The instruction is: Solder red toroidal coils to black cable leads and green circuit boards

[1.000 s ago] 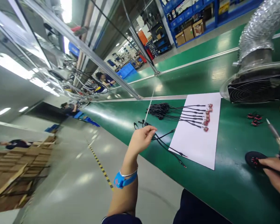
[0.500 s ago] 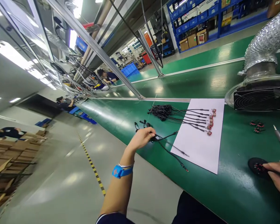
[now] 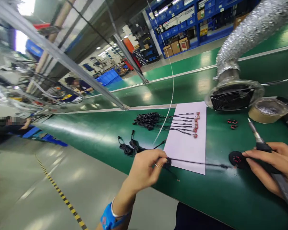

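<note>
My left hand (image 3: 146, 167) pinches a black cable (image 3: 194, 162). One strand runs right across the white paper sheet (image 3: 186, 145), its tip blurred close to a black round disc (image 3: 233, 158) with small red parts in its middle. Another cable end hangs below the paper's edge. With a soldering iron (image 3: 256, 132) in its grip, tip pointing up, my right hand (image 3: 275, 164) also rests thumb and fingertip on the disc's edge. Two coiled cables (image 3: 129, 148) lie beyond my left hand. A larger cable bundle (image 3: 147, 120) has its ends fanned over the paper, beside small red-and-copper pieces (image 3: 196, 126).
Several small red-and-black parts (image 3: 232, 124) lie on the green bench (image 3: 96, 134). Behind them stand a black fan (image 3: 232, 99) with a silver duct (image 3: 240, 38) and a tape roll (image 3: 264, 116). Other people sit farther left along the line.
My left hand has moved right and nearer, drawing the cable across the paper toward the disc. The view has shifted right; more of my right hand and the soldering iron shows.
</note>
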Demonstrator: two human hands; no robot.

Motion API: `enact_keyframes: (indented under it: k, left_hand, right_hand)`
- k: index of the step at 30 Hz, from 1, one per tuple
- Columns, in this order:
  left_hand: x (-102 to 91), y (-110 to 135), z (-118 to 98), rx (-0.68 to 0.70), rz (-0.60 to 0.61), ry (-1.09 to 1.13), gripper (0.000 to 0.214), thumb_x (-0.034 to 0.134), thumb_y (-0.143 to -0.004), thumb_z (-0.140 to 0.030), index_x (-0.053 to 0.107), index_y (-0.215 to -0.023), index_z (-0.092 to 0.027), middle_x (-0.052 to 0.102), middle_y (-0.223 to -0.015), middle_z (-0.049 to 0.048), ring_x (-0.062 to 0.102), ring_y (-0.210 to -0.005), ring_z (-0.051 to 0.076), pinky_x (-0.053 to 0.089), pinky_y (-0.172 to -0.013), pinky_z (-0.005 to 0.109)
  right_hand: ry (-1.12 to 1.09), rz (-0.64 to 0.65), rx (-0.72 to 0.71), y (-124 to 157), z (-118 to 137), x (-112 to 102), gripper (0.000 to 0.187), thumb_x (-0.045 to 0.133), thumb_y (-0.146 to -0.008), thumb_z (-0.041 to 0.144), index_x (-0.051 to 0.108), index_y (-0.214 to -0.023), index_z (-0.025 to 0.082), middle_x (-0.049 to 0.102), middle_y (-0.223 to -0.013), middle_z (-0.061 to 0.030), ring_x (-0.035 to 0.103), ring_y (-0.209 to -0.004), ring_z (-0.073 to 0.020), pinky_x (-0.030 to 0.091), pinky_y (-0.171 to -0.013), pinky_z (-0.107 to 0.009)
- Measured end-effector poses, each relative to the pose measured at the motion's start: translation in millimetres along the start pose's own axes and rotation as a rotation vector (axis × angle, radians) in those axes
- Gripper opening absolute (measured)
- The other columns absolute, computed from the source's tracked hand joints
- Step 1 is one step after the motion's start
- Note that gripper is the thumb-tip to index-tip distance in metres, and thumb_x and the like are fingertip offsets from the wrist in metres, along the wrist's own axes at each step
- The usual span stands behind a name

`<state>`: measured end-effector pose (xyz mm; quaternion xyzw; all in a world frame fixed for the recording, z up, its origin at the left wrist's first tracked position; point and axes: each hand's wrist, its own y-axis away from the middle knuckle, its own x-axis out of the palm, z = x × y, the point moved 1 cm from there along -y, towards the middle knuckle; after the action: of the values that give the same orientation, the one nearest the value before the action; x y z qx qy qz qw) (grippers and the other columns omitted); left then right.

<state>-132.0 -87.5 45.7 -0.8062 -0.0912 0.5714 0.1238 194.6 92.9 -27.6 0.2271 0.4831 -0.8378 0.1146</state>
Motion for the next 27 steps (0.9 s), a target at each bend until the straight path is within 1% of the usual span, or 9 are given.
enact_keyframes:
  k: [3, 5, 9, 12, 15, 18, 21, 24, 27]
  left_hand:
    - [29.3, -6.6, -21.4, 0.069, 0.273, -0.005, 0.01, 0.054, -0.085, -0.018, 0.062, -0.09, -0.021, 0.072, -0.078, 0.0014, 0.067, -0.068, 0.018, 0.049, -0.062, 0.029]
    - [47.3, -15.5, -37.6, 0.087, 0.383, 0.017, 0.017, 0.057, -0.082, -0.02, 0.062, -0.098, -0.021, 0.074, -0.085, 0.0031, 0.069, -0.073, 0.023, 0.051, -0.065, 0.033]
    - [88.2, -36.9, -83.5, 0.187, 0.481, 0.104, 0.027, 0.061, -0.084, -0.033, 0.06, -0.106, -0.019, 0.074, -0.086, 0.0058, 0.07, -0.076, 0.028, 0.053, -0.067, 0.039]
    - [110.5, -49.4, -108.6, 0.264, 0.537, 0.053, 0.017, 0.058, -0.088, -0.031, 0.06, -0.096, -0.016, 0.071, -0.08, 0.0087, 0.069, -0.072, 0.028, 0.051, -0.063, 0.037]
    - [106.5, -59.7, -111.3, 0.243, 0.493, 0.105, 0.007, 0.051, -0.092, -0.021, 0.057, -0.089, -0.018, 0.069, -0.074, 0.0042, 0.067, -0.064, 0.021, 0.047, -0.057, 0.031]
    - [85.8, -69.5, -105.0, 0.161, 0.285, 0.165, 0.004, 0.05, -0.094, -0.023, 0.054, -0.093, -0.021, 0.066, -0.067, -0.0013, 0.061, -0.055, 0.015, 0.041, -0.052, 0.026]
    - [75.6, -76.1, -105.2, 0.216, 0.116, 0.095, 0.003, 0.049, -0.094, -0.022, 0.052, -0.093, -0.021, 0.061, -0.062, -0.0027, 0.057, -0.051, 0.015, 0.037, -0.051, 0.027]
    - [80.3, -81.6, -108.1, 0.274, 0.103, 0.054, 0.003, 0.05, -0.093, -0.022, 0.052, -0.091, -0.021, 0.06, -0.062, -0.0023, 0.056, -0.052, 0.016, 0.035, -0.051, 0.028]
    - [84.6, -91.4, -107.3, 0.238, 0.2, 0.138, 0.006, 0.05, -0.094, -0.025, 0.054, -0.093, -0.021, 0.06, -0.065, -0.0018, 0.056, -0.056, 0.016, 0.037, -0.053, 0.027]
  right_hand:
    - [0.01, 0.08, -0.065, -2.0, 6.5, -3.7, 0.044, 0.072, -0.077, 0.013, 0.067, -0.117, 0.03, 0.069, -0.081, -0.0047, 0.06, -0.073, -0.0228, 0.051, -0.057, -0.035]
    - [0.013, 0.082, -0.041, -5.7, 10.6, -4.9, 0.042, 0.069, -0.079, 0.014, 0.064, -0.117, 0.031, 0.068, -0.079, -0.0021, 0.059, -0.073, -0.0223, 0.052, -0.06, -0.036]
    - [0.012, 0.094, -0.07, -11.6, 14.7, -4.7, 0.039, 0.063, -0.081, 0.009, 0.062, -0.114, 0.03, 0.066, -0.071, 0.0011, 0.058, -0.064, -0.0192, 0.053, -0.066, -0.039]
    - [0.001, 0.083, -0.094, -13.4, 14.9, -6.0, 0.036, 0.062, -0.08, 0.007, 0.063, -0.111, 0.026, 0.067, -0.07, 0.0005, 0.058, -0.064, -0.0179, 0.053, -0.062, -0.036]
    - [-0.034, 0.075, -0.043, -13.6, 17.7, -8.0, 0.032, 0.061, -0.081, 0.007, 0.064, -0.107, 0.025, 0.067, -0.073, -0.0008, 0.057, -0.065, -0.0167, 0.052, -0.057, -0.031]
    - [-0.154, 0.116, 0.105, -11.7, 26.4, -7.5, 0.032, 0.061, -0.08, 0.009, 0.061, -0.108, 0.024, 0.069, -0.08, -0.0015, 0.061, -0.068, -0.0153, 0.055, -0.061, -0.03]
    - [-0.309, 0.131, 0.293, -8.9, 37.4, -3.2, 0.035, 0.064, -0.079, 0.012, 0.055, -0.111, 0.023, 0.069, -0.087, -0.0017, 0.064, -0.071, -0.0133, 0.058, -0.066, -0.027]
    - [-0.351, 0.039, 0.396, -9.0, 44.4, 1.4, 0.028, 0.063, -0.082, 0.014, 0.054, -0.107, 0.024, 0.067, -0.081, 0.0005, 0.065, -0.067, -0.0118, 0.058, -0.063, -0.024]
    - [-0.333, -0.011, 0.398, -11.7, 45.1, 3.8, 0.023, 0.061, -0.084, 0.013, 0.054, -0.103, 0.023, 0.066, -0.077, 0.0014, 0.066, -0.066, -0.0116, 0.057, -0.061, -0.023]
